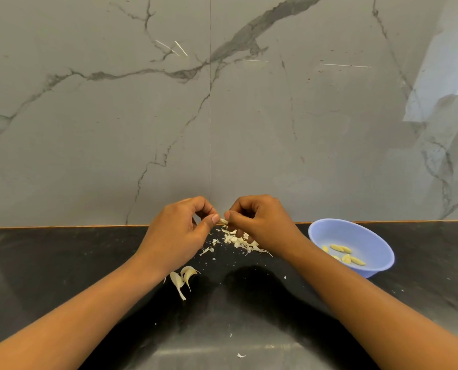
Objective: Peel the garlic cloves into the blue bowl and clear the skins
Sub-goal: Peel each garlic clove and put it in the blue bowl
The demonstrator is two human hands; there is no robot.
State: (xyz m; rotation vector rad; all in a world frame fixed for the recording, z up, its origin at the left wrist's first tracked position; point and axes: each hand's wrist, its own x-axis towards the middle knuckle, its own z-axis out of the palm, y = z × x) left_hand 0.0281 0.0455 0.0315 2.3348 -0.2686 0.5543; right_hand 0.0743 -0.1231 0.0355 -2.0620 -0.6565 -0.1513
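The left grip (pixel 179 236) and right grip (pixel 262 225) are both clamped on 1 garlic clove (pixel 223 221) between them. Hold it over the skins (pixel 238 243) below; the blue bowl (pixel 361 233) stands right of the right grip.

Open black counter (pixel 62 263) runs across the left of the frame and along the bottom centre. At mid-frame 1 heap of skins (pixel 239 243) and some unpeeled cloves (pixel 183 279) lie in the way. The blue bowl (pixel 356 233) blocks the right side, and the marble wall (pixel 222 129) closes the back.
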